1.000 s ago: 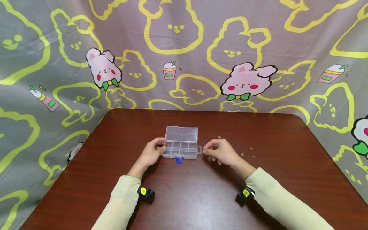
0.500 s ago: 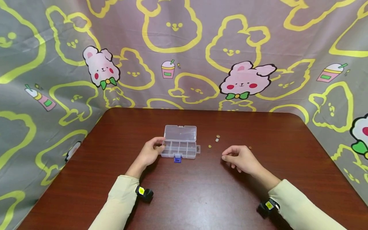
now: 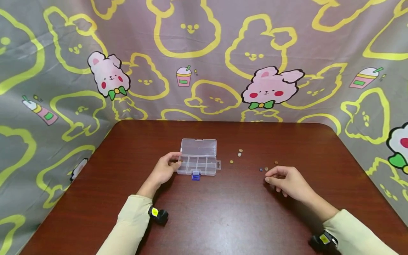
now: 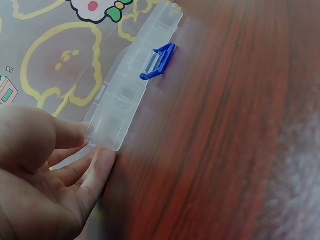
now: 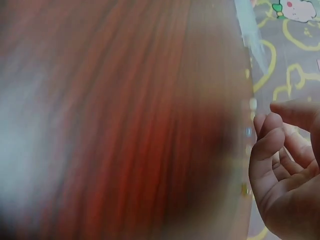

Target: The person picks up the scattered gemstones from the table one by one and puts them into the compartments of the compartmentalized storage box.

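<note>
Rightward from the clear compartment box [image 3: 198, 162] the right hand [image 3: 288, 182] has slid, fingers loosely curled, holding nothing, just beside small beads [image 3: 263, 169]. Lid open, blue latch [image 3: 196, 175] in front; the left hand [image 3: 165, 169] grips the box's left end.

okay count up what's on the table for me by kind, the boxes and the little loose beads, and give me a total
Clear plastic compartment box, lid open, blue latch: 1
Small loose beads on the table, right of the box, first at: 6
Total: 7
</note>
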`<control>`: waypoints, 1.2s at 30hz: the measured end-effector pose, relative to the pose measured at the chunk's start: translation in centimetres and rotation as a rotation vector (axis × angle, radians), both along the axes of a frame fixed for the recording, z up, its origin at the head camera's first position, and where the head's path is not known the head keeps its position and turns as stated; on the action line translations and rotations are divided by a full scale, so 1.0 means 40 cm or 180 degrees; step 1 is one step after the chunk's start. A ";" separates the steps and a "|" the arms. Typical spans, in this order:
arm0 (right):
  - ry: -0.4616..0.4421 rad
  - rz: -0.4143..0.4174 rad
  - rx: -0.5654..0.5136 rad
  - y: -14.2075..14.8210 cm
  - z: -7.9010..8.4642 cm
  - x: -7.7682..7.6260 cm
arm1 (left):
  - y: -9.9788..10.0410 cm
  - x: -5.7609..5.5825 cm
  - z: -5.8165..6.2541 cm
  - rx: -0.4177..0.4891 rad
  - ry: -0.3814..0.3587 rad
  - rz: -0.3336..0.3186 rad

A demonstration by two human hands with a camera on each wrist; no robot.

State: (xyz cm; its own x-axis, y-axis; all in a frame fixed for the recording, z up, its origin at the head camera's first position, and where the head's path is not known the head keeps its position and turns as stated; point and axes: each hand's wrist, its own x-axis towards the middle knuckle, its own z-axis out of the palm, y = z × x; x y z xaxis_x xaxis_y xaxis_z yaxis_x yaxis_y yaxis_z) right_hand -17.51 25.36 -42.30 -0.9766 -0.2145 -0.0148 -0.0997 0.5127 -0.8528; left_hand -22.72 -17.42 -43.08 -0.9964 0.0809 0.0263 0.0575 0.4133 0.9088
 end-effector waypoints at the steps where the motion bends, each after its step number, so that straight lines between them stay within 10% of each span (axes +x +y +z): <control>1: 0.0019 -0.0012 0.0028 0.009 0.001 0.003 | 0.000 0.001 0.000 0.0004 -0.0003 0.0002; 36: -0.0035 -0.0241 0.0151 0.135 -0.009 -0.059 | 0.000 0.003 -0.004 0.0034 0.0030 0.0032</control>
